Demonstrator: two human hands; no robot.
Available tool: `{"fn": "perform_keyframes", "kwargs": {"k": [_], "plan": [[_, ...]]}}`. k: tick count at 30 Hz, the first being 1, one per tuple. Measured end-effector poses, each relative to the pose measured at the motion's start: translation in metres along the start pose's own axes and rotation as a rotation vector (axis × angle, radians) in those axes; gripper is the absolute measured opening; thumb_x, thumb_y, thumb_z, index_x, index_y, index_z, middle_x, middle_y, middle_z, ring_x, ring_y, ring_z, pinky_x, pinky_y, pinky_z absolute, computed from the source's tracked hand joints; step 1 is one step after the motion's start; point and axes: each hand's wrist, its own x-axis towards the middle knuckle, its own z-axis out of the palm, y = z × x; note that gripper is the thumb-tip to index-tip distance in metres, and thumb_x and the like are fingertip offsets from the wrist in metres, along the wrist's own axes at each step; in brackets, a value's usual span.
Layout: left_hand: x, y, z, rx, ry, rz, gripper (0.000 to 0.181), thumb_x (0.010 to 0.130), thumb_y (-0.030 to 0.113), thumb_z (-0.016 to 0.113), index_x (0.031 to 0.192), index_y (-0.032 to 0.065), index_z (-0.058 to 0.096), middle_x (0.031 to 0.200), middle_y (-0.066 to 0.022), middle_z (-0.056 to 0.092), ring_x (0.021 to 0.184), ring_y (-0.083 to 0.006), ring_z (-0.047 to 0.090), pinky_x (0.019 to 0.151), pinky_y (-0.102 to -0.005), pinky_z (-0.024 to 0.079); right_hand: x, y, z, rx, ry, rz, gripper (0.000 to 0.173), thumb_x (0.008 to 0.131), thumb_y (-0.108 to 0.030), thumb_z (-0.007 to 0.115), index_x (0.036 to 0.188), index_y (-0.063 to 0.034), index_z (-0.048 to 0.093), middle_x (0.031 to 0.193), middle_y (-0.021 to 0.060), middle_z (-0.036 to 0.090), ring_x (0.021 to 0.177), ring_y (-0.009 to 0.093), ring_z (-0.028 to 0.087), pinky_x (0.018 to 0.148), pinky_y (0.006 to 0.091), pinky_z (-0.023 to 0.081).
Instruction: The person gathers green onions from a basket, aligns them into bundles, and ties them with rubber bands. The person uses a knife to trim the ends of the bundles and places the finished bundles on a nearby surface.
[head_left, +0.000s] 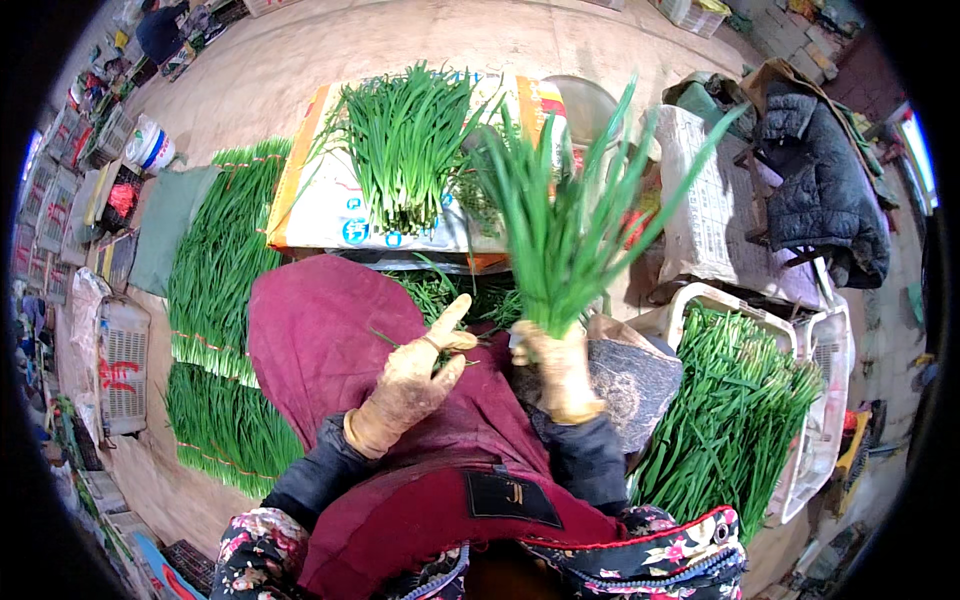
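Note:
My right hand (559, 367), in a yellowed work glove, grips a bunch of garlic chives (551, 247) by the stem end. Its blades fan upward and are blurred. To its left, my left hand (412, 382), gloved alike, is above the maroon apron (337, 322) on my lap. Its index finger points out, and a few loose green blades (442, 361) show between thumb and curled fingers. Ahead, a trimmed pile of chives (409, 150) lies on a printed white-and-orange sack (315, 214), cut ends towards me. Loose greens (427, 289) lie in shadow below the sack's near edge.
Banded chive bundles (225, 255) lie in rows on the floor at left, beside a green cloth (169, 225). A white plastic crate (682, 307) of chives stands at right. Behind it, a dark padded jacket (817, 180) hangs over a support. More crates (124, 367) stand far left.

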Motion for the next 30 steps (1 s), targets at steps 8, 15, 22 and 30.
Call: {"fn": "perform_keyframes", "kwargs": {"k": [8,15,22,30], "plan": [[0.001,-0.063,-0.050,-0.734,-0.067,-0.469,0.051,0.090,0.007,0.065,0.138,0.0016,0.047,0.107,-0.0069,0.066,0.098,-0.0132,0.061,0.089,-0.0240,0.048,0.013,-0.048,-0.058,0.229,-0.066,0.284,0.019,0.087,-0.004,0.063,0.104,0.0037,0.058,0.089,0.0122,0.066,0.065,0.016,0.059,0.054,0.0270,0.048],[0.033,-0.094,-0.118,-0.596,0.049,-0.374,0.045,0.090,0.014,0.064,0.131,-0.0020,0.053,0.104,-0.0050,0.067,0.095,-0.0126,0.061,0.088,-0.0242,0.047,0.015,-0.126,-0.009,0.163,-0.185,0.086,0.020,0.091,-0.008,0.057,0.106,0.0055,0.058,0.094,0.0120,0.064,0.068,0.016,0.057,0.060,0.0293,0.049],[0.104,-0.101,-0.155,-0.612,0.122,-0.284,0.043,0.091,0.014,0.061,0.131,-0.0012,0.053,0.116,-0.0106,0.064,0.105,-0.0157,0.059,0.094,-0.0270,0.045,0.109,-0.190,0.129,0.083,-0.341,-0.103,0.021,0.090,-0.008,0.063,0.106,0.0060,0.061,0.093,0.0123,0.065,0.076,0.017,0.061,0.067,0.0286,0.052],[0.196,-0.198,-0.180,-0.551,0.387,-0.223,0.029,0.094,0.017,0.059,0.118,0.0021,0.062,0.098,-0.0036,0.063,0.089,-0.0116,0.058,0.083,-0.0246,0.047,0.246,-0.070,0.193,0.226,-0.333,0.343,0.014,0.092,-0.006,0.059,0.103,0.0020,0.059,0.091,0.0113,0.065,0.074,0.019,0.062,0.069,0.0322,0.057]]}}
